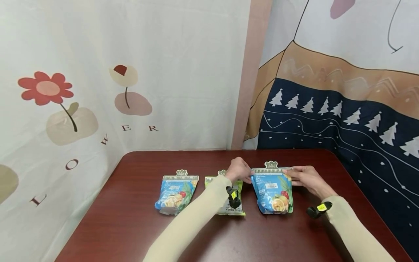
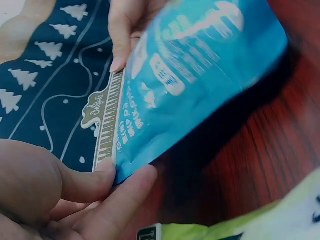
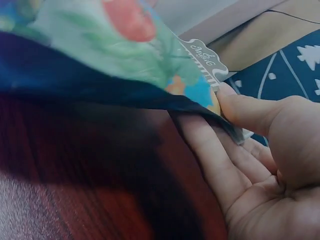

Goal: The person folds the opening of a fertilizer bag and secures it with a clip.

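A blue snack bag with fruit printed on it hangs between both hands, a piano-key patterned clip across its top. My left hand pinches one end of the clip and the bag's corner; in the left wrist view its thumb presses on the clip. At the other end my right hand pinches the clip and bag edge, thumb on the front and fingers behind, as the right wrist view shows. A shadow below the bag suggests that it is raised off the table.
A green-edged bag with a similar clip lies left of the held bag, partly hidden by my left forearm. Farther left lies another blue fruit bag with a clip. The dark red wooden table meets printed curtains behind it.
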A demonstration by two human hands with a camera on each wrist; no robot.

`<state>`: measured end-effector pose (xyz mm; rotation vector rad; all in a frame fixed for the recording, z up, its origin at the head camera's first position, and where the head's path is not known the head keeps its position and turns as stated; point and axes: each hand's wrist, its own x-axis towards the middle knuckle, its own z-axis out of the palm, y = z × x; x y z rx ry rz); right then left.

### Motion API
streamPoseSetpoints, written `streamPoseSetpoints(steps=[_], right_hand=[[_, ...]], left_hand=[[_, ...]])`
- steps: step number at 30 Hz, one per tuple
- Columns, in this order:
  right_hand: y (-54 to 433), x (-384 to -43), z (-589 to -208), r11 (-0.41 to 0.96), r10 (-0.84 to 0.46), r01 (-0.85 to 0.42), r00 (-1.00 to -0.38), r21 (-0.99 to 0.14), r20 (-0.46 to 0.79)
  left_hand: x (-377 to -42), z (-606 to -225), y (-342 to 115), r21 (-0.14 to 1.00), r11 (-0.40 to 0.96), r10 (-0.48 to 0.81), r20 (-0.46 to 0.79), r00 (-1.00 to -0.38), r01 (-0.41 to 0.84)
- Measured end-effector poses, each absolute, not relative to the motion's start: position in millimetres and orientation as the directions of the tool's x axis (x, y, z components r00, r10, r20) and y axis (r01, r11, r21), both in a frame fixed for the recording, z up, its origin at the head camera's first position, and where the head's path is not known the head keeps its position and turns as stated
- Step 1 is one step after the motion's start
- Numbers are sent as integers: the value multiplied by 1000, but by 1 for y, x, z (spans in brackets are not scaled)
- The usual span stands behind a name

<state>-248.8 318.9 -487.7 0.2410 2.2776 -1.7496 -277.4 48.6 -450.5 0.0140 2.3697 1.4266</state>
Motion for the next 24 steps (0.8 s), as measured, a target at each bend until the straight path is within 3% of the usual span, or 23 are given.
streamPoseSetpoints(steps=[9, 24], right_hand=[[313, -252, -496, 411, 64, 323, -943, -852, -326], [303, -247, -499, 564, 101, 243, -969, -789, -226]], left_hand=[[-291, -467, 60, 726, 673, 145, -320, -936, -144], [-282, -463, 67, 658, 750, 172, -289, -942, -65]])
